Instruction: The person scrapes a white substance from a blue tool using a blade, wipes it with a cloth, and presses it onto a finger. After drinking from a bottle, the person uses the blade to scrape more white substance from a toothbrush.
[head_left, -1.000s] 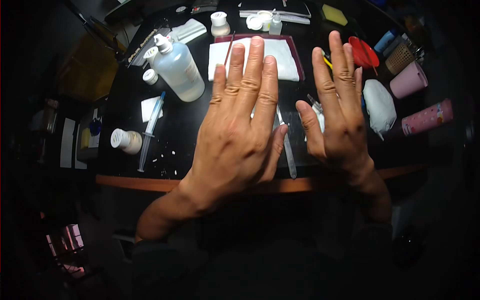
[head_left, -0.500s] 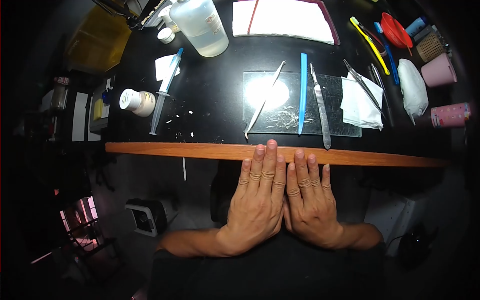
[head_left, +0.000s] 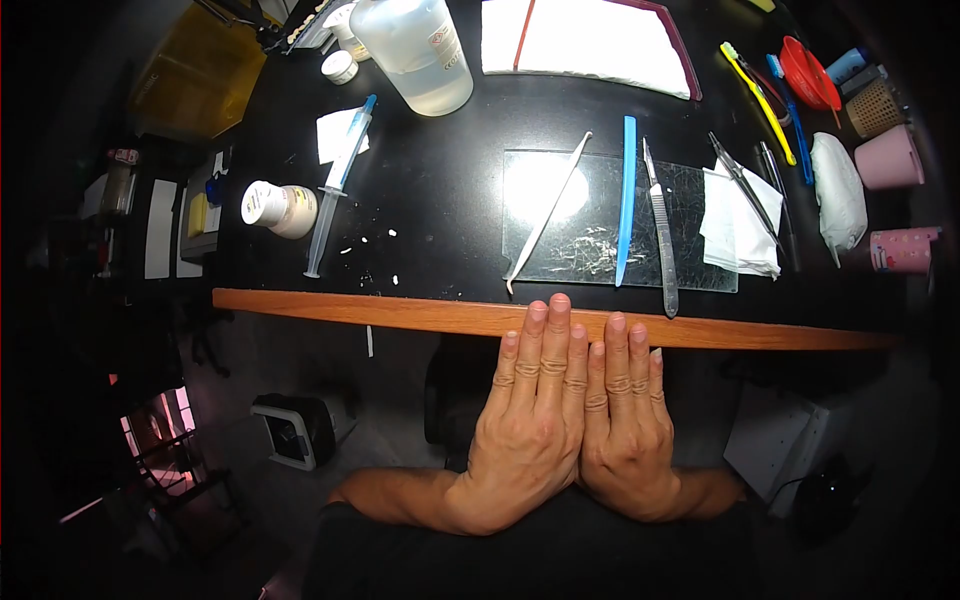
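Black table [head_left: 440, 230]: is stretching out ahead of both hands, its wooden edge [head_left: 400, 313] running by the fingertips.
Left hand [head_left: 530, 420]: is showing its back, fingers lying straight and close together, gripping nothing.
Right hand [head_left: 630, 425]: is mirroring that flat pose, also empty, meeting the left along the thumb side; whether the fingertips are pressing on the wood, I cannot tell.
Glass plate [head_left: 690, 230]: is lying just beyond the fingertips, straight ahead.
Metal pick [head_left: 552, 205]: is resting slantwise across the plate, ahead of the left hand.
Blue stick [head_left: 627, 200]: is lying on the plate, ahead of the right hand.
Knife [head_left: 661, 230]: is lying just right of the stick, its handle pointing toward the right hand.
Syringe [head_left: 345, 175]: is lying farther off, ahead and left of the left hand.
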